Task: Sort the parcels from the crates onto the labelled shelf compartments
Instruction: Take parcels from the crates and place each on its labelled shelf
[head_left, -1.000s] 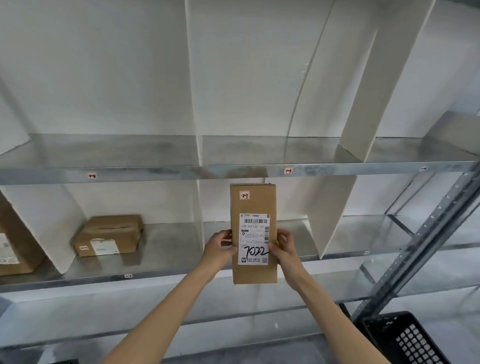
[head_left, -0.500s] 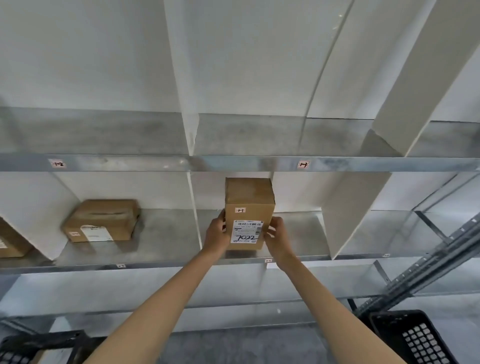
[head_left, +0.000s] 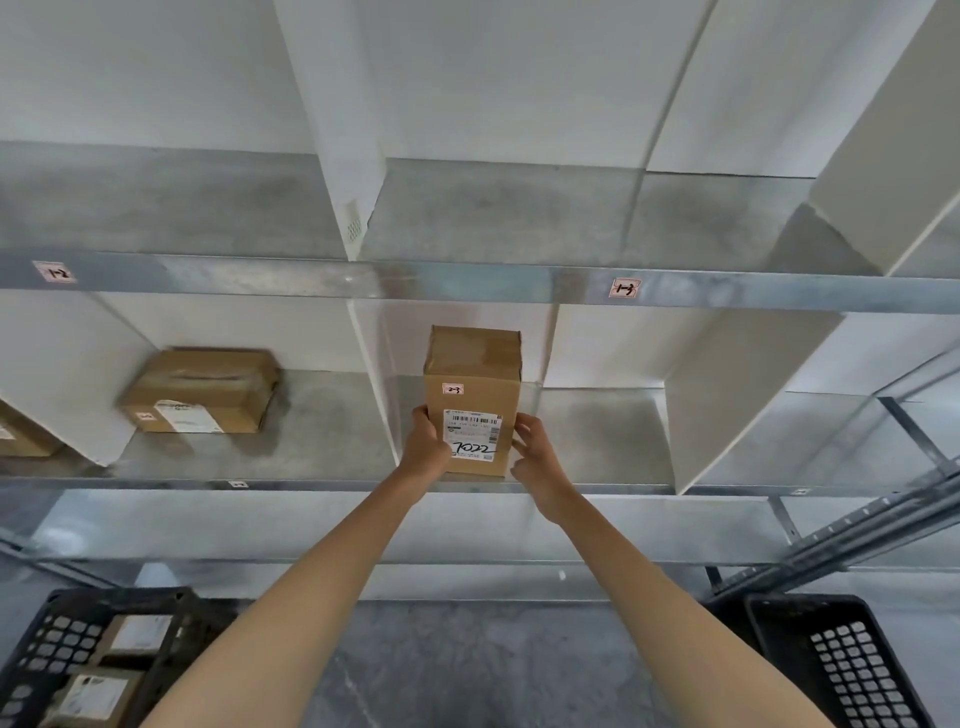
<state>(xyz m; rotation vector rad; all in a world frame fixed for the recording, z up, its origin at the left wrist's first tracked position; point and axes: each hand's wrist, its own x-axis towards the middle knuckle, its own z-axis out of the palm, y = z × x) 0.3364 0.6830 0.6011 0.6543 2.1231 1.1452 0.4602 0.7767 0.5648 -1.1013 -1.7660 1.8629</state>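
A tall brown parcel (head_left: 470, 364) with a white shipping label, handwritten "7022" and a small "2-3" sticker rests on the middle shelf (head_left: 597, 441), just right of a white divider (head_left: 374, 374). My left hand (head_left: 423, 447) grips its lower left side. My right hand (head_left: 537, 457) holds its lower right edge with curled fingers. The parcel's far end reaches back into the compartment.
Another brown parcel (head_left: 200, 392) lies in the compartment to the left, and one more (head_left: 21, 436) at the far left edge. The upper shelf rail carries stickers "1-2" (head_left: 54, 272) and "1-3" (head_left: 623, 287). Black crates stand on the floor at left (head_left: 47, 649), holding parcels, and at right (head_left: 841, 660).
Both hands have carried the parcel forward and laid it into the middle shelf compartment. My view has tilted down, so the floor crates now show.
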